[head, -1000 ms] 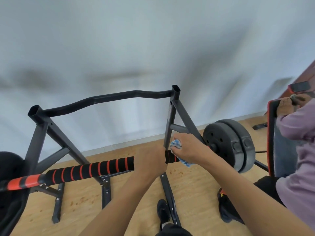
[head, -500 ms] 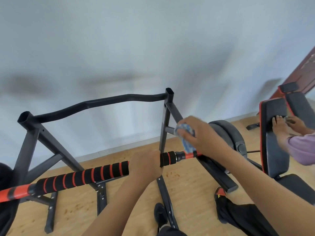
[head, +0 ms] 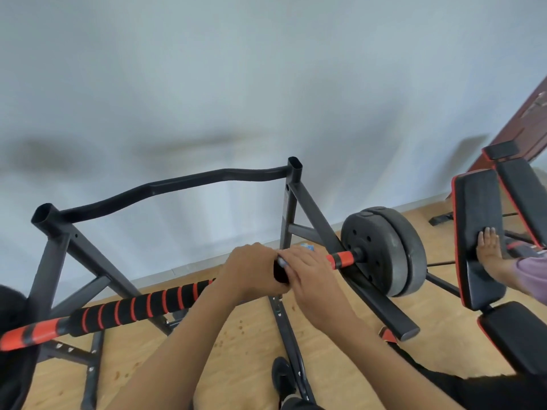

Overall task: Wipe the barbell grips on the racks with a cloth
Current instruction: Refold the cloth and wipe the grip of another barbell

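A barbell lies across a black rack (head: 293, 179). Its grip (head: 139, 306) is black foam with red rings, with bare red ends. My left hand (head: 251, 269) grips the bar near its middle. My right hand (head: 310, 273) sits right beside it on the bar, fingers curled over a blue cloth (head: 307, 247); only a small corner of the cloth shows above my knuckles. Black weight plates (head: 384, 250) hang on the right end, past a red section of bar (head: 342, 258).
Another person's hand (head: 488, 247) presses on the black and red bench pad (head: 476, 220) at the right. A second bench (head: 521, 184) stands behind it. The rack's foot bar (head: 381, 309) juts toward me over the wooden floor. My shoe (head: 282, 377) is below.
My right hand with the cloth has come back down onto the bar, sliding left until it touches my left hand. The view shifted slightly; the other person's hand now rests flat on the bench pad.
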A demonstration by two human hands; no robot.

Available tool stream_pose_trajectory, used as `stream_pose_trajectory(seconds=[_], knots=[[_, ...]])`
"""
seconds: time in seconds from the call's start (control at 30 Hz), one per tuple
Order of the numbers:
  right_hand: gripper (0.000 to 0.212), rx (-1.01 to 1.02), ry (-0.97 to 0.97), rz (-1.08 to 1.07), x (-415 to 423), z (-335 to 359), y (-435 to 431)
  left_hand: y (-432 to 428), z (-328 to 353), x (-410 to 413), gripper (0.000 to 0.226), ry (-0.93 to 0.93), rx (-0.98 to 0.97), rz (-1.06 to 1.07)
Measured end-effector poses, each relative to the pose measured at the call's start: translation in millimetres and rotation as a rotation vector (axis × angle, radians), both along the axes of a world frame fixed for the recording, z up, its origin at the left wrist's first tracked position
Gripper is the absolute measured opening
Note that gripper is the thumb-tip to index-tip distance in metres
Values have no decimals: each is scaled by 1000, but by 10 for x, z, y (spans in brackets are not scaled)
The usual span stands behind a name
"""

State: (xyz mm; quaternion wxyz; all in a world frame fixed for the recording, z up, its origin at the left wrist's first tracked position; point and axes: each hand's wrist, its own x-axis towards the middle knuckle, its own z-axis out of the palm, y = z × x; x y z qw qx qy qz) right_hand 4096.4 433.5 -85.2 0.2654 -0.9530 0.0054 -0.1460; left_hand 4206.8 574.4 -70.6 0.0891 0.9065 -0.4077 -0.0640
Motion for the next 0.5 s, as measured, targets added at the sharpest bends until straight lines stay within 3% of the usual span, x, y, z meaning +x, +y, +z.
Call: stream_pose_trajectory(seconds=[0.07,0.13,0.23,0.33,0.4,0.5], knots=[[27,-65,3,88,10,84,-190,51,-159,-110,40,-254,-47,-27],[32,-137,79,86,88,169,-368,86,-245,-228,41,-283,-84,34],[35,-181,236,-90,87,200,-687,62,-259,-210,39,-175,-29,136],[28,-176,273,-207,113,239,-727,-11,-188,-96,33,-104,13,129],[22,-183,342,-191,267,218,-405,-22,-159,-21,28,-27,66,117],[16,-17,324,-153,373,74,-31,-34,-150,84,27,98,103,148]])
